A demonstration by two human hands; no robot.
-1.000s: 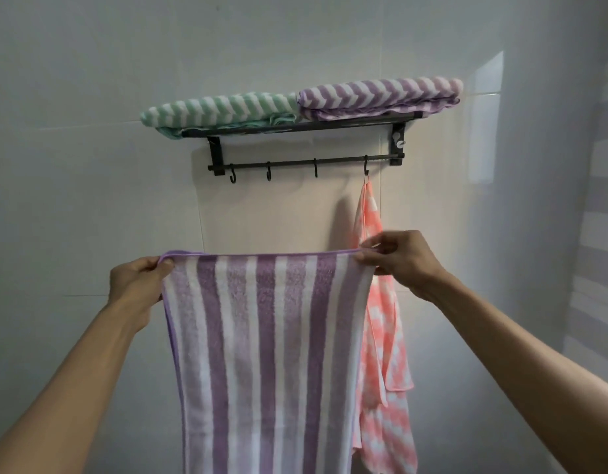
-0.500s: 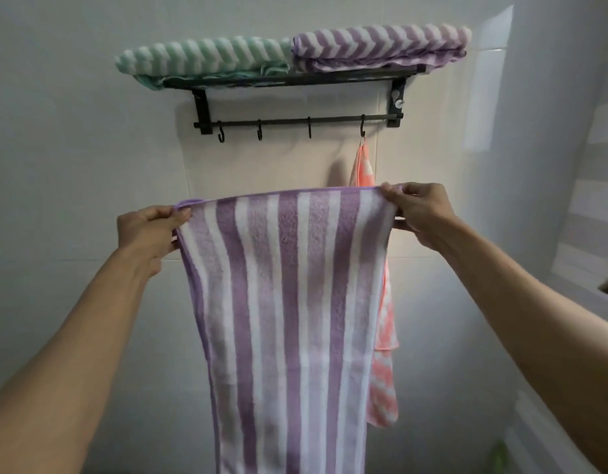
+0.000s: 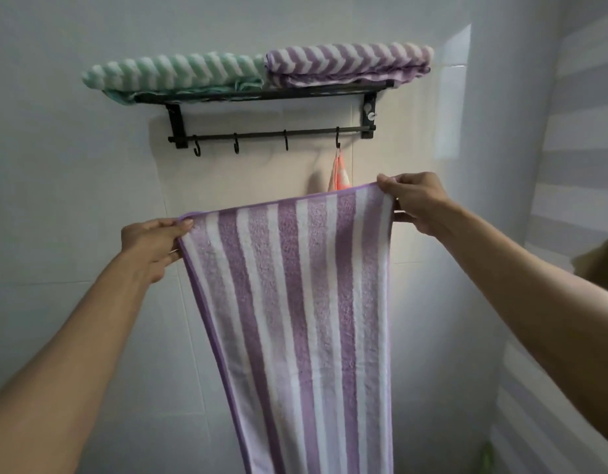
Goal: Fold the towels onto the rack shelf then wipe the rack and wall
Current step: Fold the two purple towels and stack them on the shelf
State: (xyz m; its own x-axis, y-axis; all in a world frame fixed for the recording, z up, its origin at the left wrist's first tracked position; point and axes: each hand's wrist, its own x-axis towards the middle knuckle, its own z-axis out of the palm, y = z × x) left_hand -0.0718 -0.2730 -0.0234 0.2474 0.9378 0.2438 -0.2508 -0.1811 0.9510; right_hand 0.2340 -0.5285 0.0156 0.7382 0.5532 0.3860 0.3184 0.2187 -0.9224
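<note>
blurred brown shape (image 3: 600, 258) at right edge, green object (image 3: 487, 455) low right

No text, label, brand, number or sign can be read anywhere in the view.
</note>
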